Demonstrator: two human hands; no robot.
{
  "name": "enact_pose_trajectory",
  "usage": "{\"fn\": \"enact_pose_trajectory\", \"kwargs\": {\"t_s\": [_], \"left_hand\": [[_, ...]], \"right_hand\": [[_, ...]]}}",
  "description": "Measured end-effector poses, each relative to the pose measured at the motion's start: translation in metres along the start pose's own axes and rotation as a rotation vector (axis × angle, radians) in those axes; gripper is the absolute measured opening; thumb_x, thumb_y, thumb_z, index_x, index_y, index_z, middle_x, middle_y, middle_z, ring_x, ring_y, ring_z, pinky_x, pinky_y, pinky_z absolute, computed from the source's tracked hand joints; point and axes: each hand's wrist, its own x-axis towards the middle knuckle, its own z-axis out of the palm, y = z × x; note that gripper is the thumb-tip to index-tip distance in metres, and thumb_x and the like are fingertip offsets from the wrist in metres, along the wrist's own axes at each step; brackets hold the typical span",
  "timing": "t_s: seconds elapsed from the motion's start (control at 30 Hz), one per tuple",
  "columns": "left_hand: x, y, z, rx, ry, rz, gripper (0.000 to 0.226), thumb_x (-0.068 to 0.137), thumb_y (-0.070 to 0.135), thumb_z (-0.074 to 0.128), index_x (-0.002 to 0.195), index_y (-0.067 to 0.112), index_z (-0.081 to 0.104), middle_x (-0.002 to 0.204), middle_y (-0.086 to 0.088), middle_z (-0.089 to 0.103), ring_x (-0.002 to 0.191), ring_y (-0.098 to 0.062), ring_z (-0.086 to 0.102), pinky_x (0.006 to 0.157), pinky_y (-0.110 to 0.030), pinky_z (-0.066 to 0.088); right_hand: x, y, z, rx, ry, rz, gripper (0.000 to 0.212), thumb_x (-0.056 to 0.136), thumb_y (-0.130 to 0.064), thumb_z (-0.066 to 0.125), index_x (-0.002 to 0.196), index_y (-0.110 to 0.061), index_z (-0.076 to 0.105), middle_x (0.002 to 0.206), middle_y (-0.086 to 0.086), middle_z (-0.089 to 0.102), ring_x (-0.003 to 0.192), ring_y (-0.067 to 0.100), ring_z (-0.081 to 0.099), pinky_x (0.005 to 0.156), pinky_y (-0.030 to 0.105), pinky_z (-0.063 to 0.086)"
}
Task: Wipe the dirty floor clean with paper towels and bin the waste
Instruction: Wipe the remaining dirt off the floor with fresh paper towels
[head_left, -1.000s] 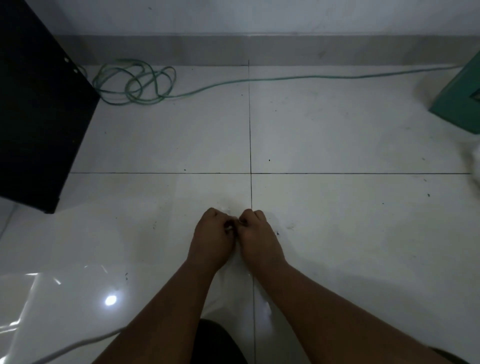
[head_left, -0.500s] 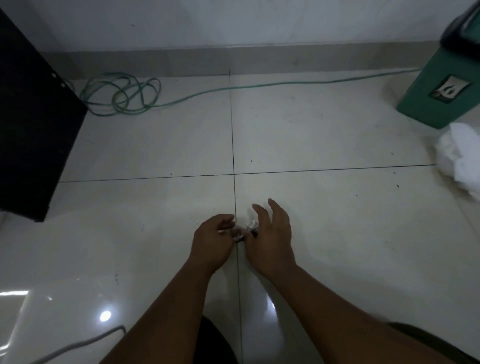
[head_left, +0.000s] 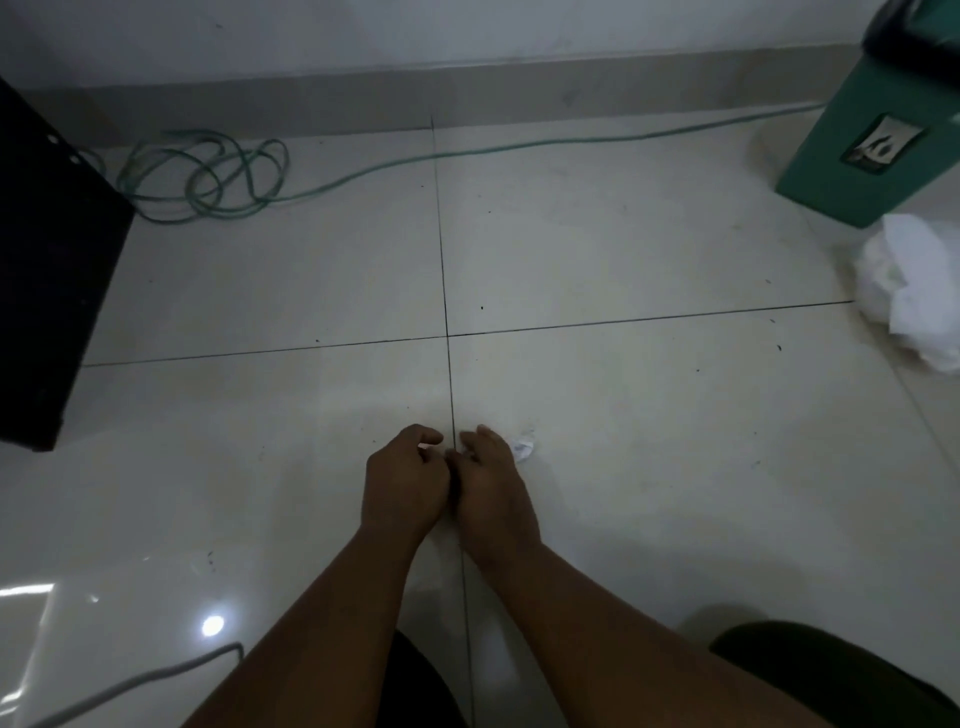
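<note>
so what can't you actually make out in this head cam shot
- Whatever the left hand and right hand pinch between them: hidden by curled fingers.
- Small white scrap beside the right hand: too small to tell whether it is held.
- Green bin: top cut off by the frame's upper right corner; its label is blurred.
- White paper pile: cut by the right edge.
- Black panel: cut by the left edge.

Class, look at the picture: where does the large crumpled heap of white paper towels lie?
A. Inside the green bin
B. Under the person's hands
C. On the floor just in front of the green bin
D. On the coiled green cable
C: the paper towel heap lies on the tiles at the right edge, just in front of the green bin.
</note>
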Motion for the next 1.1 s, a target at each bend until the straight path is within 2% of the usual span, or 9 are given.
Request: {"fn": "enact_pose_trajectory", "kwargs": {"t_s": [0.13,0.2,0.3,0.37,0.47,0.67,0.8,0.9,1.1], "left_hand": [[0.000,0.007,0.009,0.079,-0.040,0.074,0.023,0.092,0.020,0.055,0.110,0.025,0.068,0.087,0.001,0.073,0.067,-0.008,0.061,0.057,-0.016,0.041],[0.000,0.011,0.011,0.120,-0.071,0.106,0.024,0.092,0.021,0.054,0.111,0.025,0.068,0.093,0.000,0.074,0.076,-0.012,0.064,0.065,-0.021,0.048],[0.001,0.015,0.014,0.170,-0.176,0.161,0.026,0.093,0.021,0.056,0.117,0.022,0.067,0.112,-0.001,0.071,0.101,-0.017,0.064,0.086,-0.025,0.047],[0.000,0.017,0.016,0.172,-0.242,0.168,0.033,0.090,0.022,0.061,0.123,0.022,0.064,0.116,-0.002,0.068,0.106,-0.018,0.062,0.088,-0.026,0.046],[-0.002,0.019,0.019,0.194,-0.294,0.185,0.053,0.084,0.025,0.070,0.135,0.022,0.055,0.124,-0.002,0.061,0.110,-0.018,0.057,0.091,-0.025,0.042],[-0.010,0.016,0.021,0.194,-0.318,0.346,0.068,0.074,0.036,0.079,0.135,0.027,0.049,0.125,0.001,0.054,0.107,-0.017,0.055,0.084,-0.022,0.040],[-0.008,0.012,0.024,0.193,-0.299,0.321,0.080,0.068,0.043,0.083,0.138,0.026,0.048,0.129,0.001,0.048,0.108,-0.019,0.057,0.088,-0.025,0.046],[-0.007,0.013,0.028,0.231,-0.279,0.342,0.083,0.066,0.042,0.086,0.138,0.024,0.048,0.130,0.000,0.048,0.111,-0.018,0.056,0.091,-0.027,0.047],[-0.006,0.015,0.034,0.139,-0.263,0.353,0.059,0.078,0.027,0.077,0.133,0.021,0.056,0.121,0.000,0.058,0.101,-0.014,0.058,0.089,-0.024,0.046]], "right_hand": [[-0.009,0.014,-0.019,-0.241,0.119,-0.133,0.023,0.094,-0.022,0.064,0.112,-0.017,0.077,0.141,0.016,0.058,0.137,0.041,0.044,0.114,0.047,0.034],[-0.009,0.020,-0.028,-0.302,0.186,-0.058,0.022,0.094,-0.038,0.061,0.110,-0.034,0.075,0.150,0.004,0.048,0.137,0.030,0.039,0.108,0.033,0.034],[-0.003,0.031,-0.043,-0.070,0.191,0.147,0.037,0.095,-0.043,0.061,0.129,-0.029,0.062,0.141,0.002,0.045,0.116,0.009,0.041,0.088,0.002,0.031],[0.002,0.035,-0.052,-0.054,0.186,0.129,0.043,0.092,-0.032,0.067,0.134,-0.027,0.058,0.134,0.005,0.046,0.116,0.017,0.045,0.085,0.014,0.045],[0.012,0.038,-0.058,-0.128,0.154,0.132,0.043,0.089,-0.019,0.070,0.131,-0.023,0.062,0.127,0.008,0.050,0.114,0.028,0.048,0.084,0.031,0.049],[0.004,0.031,-0.057,-0.255,-0.058,-0.043,0.041,0.092,-0.028,0.062,0.132,-0.025,0.059,0.132,0.003,0.046,0.117,0.024,0.040,0.089,0.028,0.046],[-0.008,0.039,-0.063,-0.473,0.035,-0.154,0.042,0.093,-0.038,0.059,0.133,-0.027,0.061,0.139,0.002,0.054,0.124,0.025,0.046,0.104,0.034,0.038],[-0.009,0.048,-0.068,-0.231,0.037,-0.080,0.034,0.100,-0.036,0.053,0.128,-0.022,0.064,0.137,0.001,0.055,0.126,0.012,0.043,0.107,0.021,0.034],[-0.009,0.049,-0.069,-0.318,-0.041,-0.119,0.034,0.099,-0.022,0.049,0.131,-0.019,0.062,0.139,0.000,0.050,0.128,0.021,0.038,0.098,0.026,0.039]]}}
